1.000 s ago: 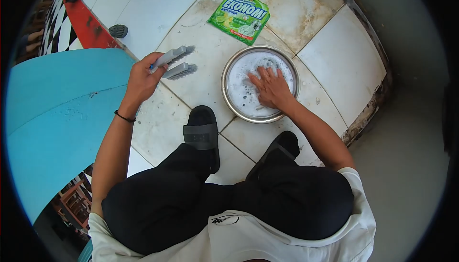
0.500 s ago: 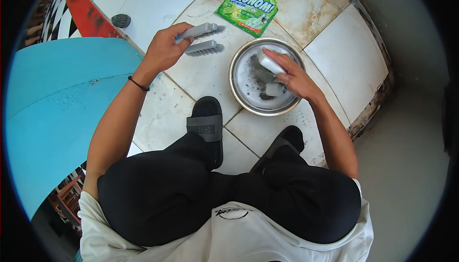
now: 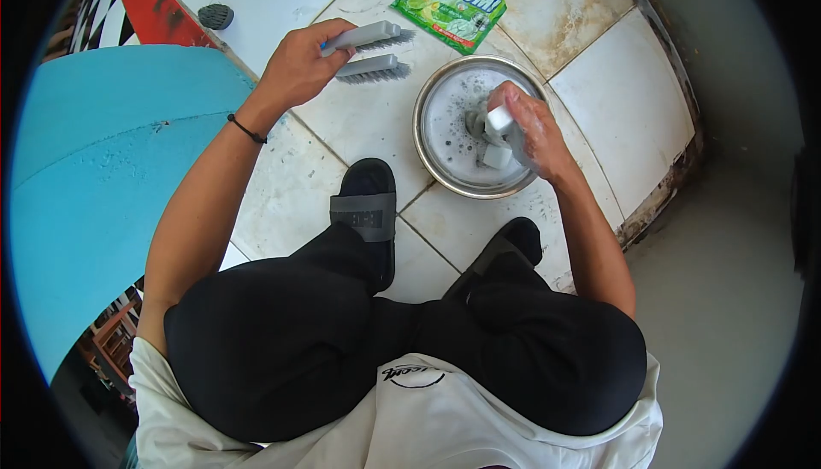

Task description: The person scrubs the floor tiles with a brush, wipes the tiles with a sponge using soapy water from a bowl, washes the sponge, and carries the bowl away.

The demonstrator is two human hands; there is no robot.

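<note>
Two grey brushes (image 3: pixel 369 35) with grey bristles are gripped in my left hand (image 3: pixel 301 65), left of the basin and above the tiles. A round metal basin (image 3: pixel 422 138) holds foamy, cloudy water. Over its right side, my right hand (image 3: pixel 534 131) is closed around a white and grey object (image 3: pixel 499 120), probably another brush, partly hidden by the fingers. Just below it, a white block-like part (image 3: pixel 497 156) shows at the water's surface; whether the two are joined I cannot tell. Behind the basin lies a green EKONOMI packet (image 3: pixel 449 5).
A dark scrubber (image 3: pixel 215 16) lies on the tiled floor at the upper left, near a red strip (image 3: pixel 158 7). A large turquoise surface (image 3: pixel 120 161) fills the left side. My sandalled feet (image 3: pixel 366 212) are below the basin, and a grey wall (image 3: pixel 727 298) stands on the right.
My right hand went from spread in the foam to closed on the white and grey object, now lifted at the basin's right side. My left hand moved right with the brushes.
</note>
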